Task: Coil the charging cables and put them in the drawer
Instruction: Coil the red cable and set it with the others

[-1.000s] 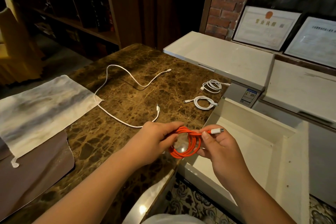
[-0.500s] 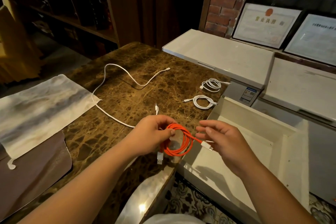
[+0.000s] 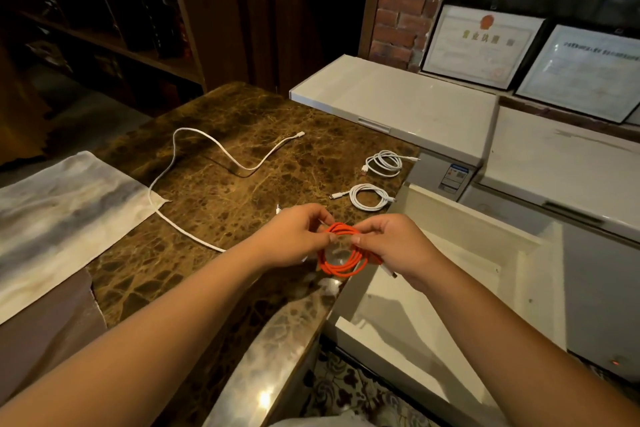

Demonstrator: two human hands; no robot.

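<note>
An orange cable [image 3: 341,267] is wound into a small coil above the marble counter's right edge. My left hand [image 3: 294,236] pinches the coil's left top, and my right hand [image 3: 391,246] pinches its right side, with a white plug end sticking out under the palm. The open white drawer [image 3: 450,288] lies just right of and below the coil. Two coiled white cables [image 3: 369,197] [image 3: 384,163] rest on the counter near the drawer. A long uncoiled white cable [image 3: 194,184] snakes across the counter's middle.
The brown marble counter [image 3: 225,204] carries a pale cloth [image 3: 59,222] at the left. White chest units [image 3: 391,104] stand behind the drawer, with framed certificates [image 3: 481,45] against the wall. Dark shelving [image 3: 104,10] fills the back left.
My right hand, which had let go of the plug end and opened, has closed back onto the coil's right side. The orange coil now sits between both hands.
</note>
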